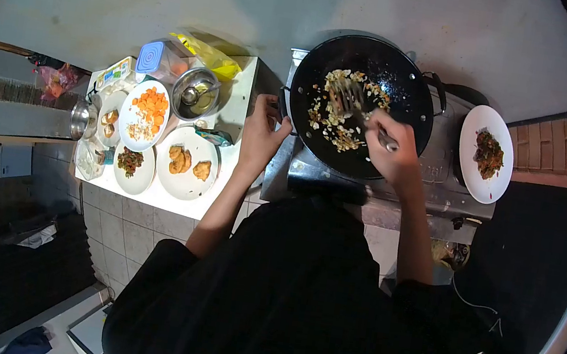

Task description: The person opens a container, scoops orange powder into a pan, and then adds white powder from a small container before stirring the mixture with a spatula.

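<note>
A black wok sits on the stove, with chopped, browned pieces of food spread over its bottom. My right hand is closed around the handle of a slotted metal spatula, whose head rests among the pieces and looks slightly blurred. At the wok's left side, my left hand has its fingers around the loop handle, thumb near the rim. Part of that handle is hidden by the fingers.
Right of the wok, a white plate of chopped vegetables stands on the stove. The white side table at left holds a plate of chopped carrots, a plate of fried pieces, a metal bowl and a blue-lidded container.
</note>
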A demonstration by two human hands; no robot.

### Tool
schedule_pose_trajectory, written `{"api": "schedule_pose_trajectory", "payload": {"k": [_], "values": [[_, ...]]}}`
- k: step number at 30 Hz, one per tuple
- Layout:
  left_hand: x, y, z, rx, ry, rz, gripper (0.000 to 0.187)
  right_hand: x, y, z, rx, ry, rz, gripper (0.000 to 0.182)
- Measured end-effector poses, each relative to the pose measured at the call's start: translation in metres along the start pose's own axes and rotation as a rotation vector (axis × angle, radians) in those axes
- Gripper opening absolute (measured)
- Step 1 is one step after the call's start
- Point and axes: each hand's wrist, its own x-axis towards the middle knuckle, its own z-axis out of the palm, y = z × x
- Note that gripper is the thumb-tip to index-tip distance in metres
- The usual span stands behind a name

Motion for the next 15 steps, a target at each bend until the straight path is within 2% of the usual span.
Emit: {"api": "schedule_pose_trajectory", "payload": {"k": [2, 3, 5, 6, 11, 13, 15], "values": [[0.001, -0.004, 0.003, -0.014, -0.003, 0.005, 0.041, 0.015, 0.014, 0.004, 0.077, -0.206, 0.082, 0.008], [0.002, -0.005, 0.003, -0.027, 0.004, 0.01, 0.041, 0.01, 0.018, 0.004, 0.074, -0.202, 0.082, 0.008], [0.005, -0.004, 0.001, -0.006, 0.008, 0.008, 0.04, 0.006, 0.015, 0.005, -0.21, -0.107, -0.086, 0.007], [0.005, -0.006, 0.002, -0.013, 0.015, 0.02, 0.04, 0.0, 0.01, -0.005, -0.052, -0.27, 0.172, 0.007], [0.003, -0.004, 0.003, -0.024, 0.001, 0.014, 0.04, -0.003, 0.01, -0.002, 0.078, -0.255, 0.3, 0.009], [0.004, -0.003, 0.002, -0.031, 0.003, -0.005, 0.04, -0.002, 0.013, -0.003, -0.155, -0.161, 0.2, 0.007], [0.002, -0.005, 0.0, 0.001, 0.006, 0.008, 0.04, -0.006, 0.002, -0.006, -0.181, -0.205, 0.259, 0.005]]}}
